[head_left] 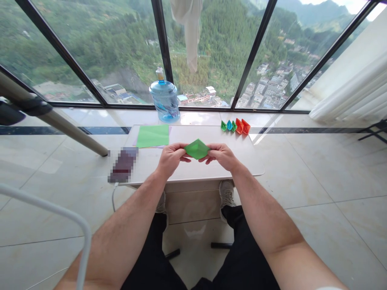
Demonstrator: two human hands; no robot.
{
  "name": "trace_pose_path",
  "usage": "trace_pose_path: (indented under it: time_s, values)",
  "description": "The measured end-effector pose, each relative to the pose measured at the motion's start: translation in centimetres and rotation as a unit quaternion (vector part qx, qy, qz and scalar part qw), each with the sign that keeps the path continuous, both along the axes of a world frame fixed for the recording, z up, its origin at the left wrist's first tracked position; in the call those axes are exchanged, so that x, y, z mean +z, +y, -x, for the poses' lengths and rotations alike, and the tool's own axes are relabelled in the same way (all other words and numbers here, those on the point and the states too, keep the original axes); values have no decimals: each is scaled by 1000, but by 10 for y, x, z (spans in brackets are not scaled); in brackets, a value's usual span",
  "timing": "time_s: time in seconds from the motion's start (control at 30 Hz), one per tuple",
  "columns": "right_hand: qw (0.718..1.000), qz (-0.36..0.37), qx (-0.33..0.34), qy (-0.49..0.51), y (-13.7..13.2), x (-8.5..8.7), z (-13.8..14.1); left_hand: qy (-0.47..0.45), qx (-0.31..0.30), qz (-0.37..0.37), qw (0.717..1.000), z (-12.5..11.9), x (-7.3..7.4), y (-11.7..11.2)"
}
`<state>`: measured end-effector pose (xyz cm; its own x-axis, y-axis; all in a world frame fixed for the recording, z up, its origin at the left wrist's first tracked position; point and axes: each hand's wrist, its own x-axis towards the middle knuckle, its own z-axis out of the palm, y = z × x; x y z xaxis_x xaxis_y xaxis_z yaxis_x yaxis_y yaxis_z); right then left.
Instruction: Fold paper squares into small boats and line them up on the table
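A green folded paper (197,149), shaped like a flat diamond, is held up over the white table (208,171). My left hand (172,158) pinches its left corner between thumb and fingers. At the opposite corner, my right hand (222,155) grips it the same way. Fold lines run across its face. Several small folded paper boats stand in a row at the table's back right: green and blue ones, then red boats (242,126). To the left lies a stack of square paper with a green sheet (152,136) on top.
Behind the table, a large blue water bottle (165,101) stands by the window. A blurred-out phone-like object (123,165) with a white cable lies at the table's left edge. A slanted pole (69,129) and a white curved bar (69,215) are at left.
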<state>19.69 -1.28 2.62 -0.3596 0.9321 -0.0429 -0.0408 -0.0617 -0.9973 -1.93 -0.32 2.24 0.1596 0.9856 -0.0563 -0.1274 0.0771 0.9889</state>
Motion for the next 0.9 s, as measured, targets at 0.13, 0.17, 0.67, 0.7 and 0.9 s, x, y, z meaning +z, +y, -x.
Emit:
trace_pose_path:
  time_s: [0.13, 0.17, 0.67, 0.7, 0.9]
  values:
    - [1000, 4, -4, 1, 0, 0, 1, 12, 18, -7, 1000, -2, -2, 1]
    - [1000, 5, -9, 4, 0, -1, 2, 9, 24, -4, 1000, -3, -2, 1]
    - [993, -11, -74, 96, 3, -11, 7, -84, 66, 33, 994, -9, 2, 0]
    - [992, -12, -76, 98, 3, -12, 8, -89, 66, 37, 993, -9, 2, 0]
    - [992, -13, -86, 90, 3, -11, 10, -102, 70, 52, 991, -9, 2, -1]
